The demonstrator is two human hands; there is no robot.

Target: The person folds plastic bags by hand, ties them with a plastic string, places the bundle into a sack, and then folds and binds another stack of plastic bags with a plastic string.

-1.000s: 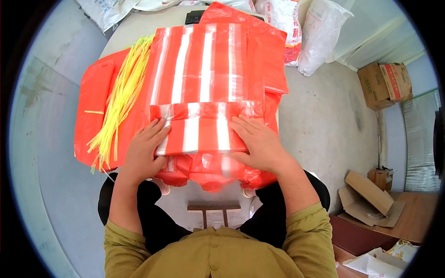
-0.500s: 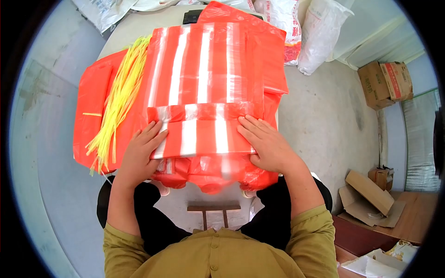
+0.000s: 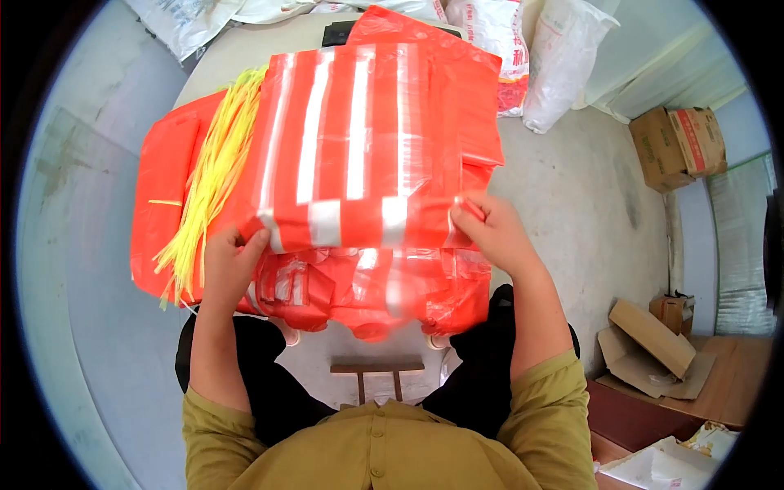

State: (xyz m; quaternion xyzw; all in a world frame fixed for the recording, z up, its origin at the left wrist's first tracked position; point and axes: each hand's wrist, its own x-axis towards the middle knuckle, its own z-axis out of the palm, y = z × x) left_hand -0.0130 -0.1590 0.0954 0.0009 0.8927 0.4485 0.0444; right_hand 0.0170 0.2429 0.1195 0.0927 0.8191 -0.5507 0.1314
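A red-and-white striped plastic bag [image 3: 331, 131] lies on a pile of red plastic on the table, its near end folded into a band. My left hand [image 3: 235, 255] pinches the left end of this band between thumb and fingers. At the right end, my right hand [image 3: 492, 229] grips the band the same way. The fold is held taut between them. Below it, crumpled red plastic bags [image 3: 367, 294] hang over the table's near edge. Left of the striped bag rests a bundle of yellow plastic strips [image 3: 214, 163], on top of more red plastic [image 3: 159, 196].
White printed sacks [image 3: 498, 49] and a clear-white sack [image 3: 563, 65] stand behind the table. A dark object [image 3: 339, 33] sits at the table's back. Cardboard boxes [image 3: 678, 147] are at the right wall, with an opened carton [image 3: 653, 351] lower right. A wooden stool frame [image 3: 377, 369] shows between the knees.
Both hands lay flat on the folded end before; now they pinch its two ends. The near edge of the striped bag has been lifted and folded back, uncovering more crumpled plastic.
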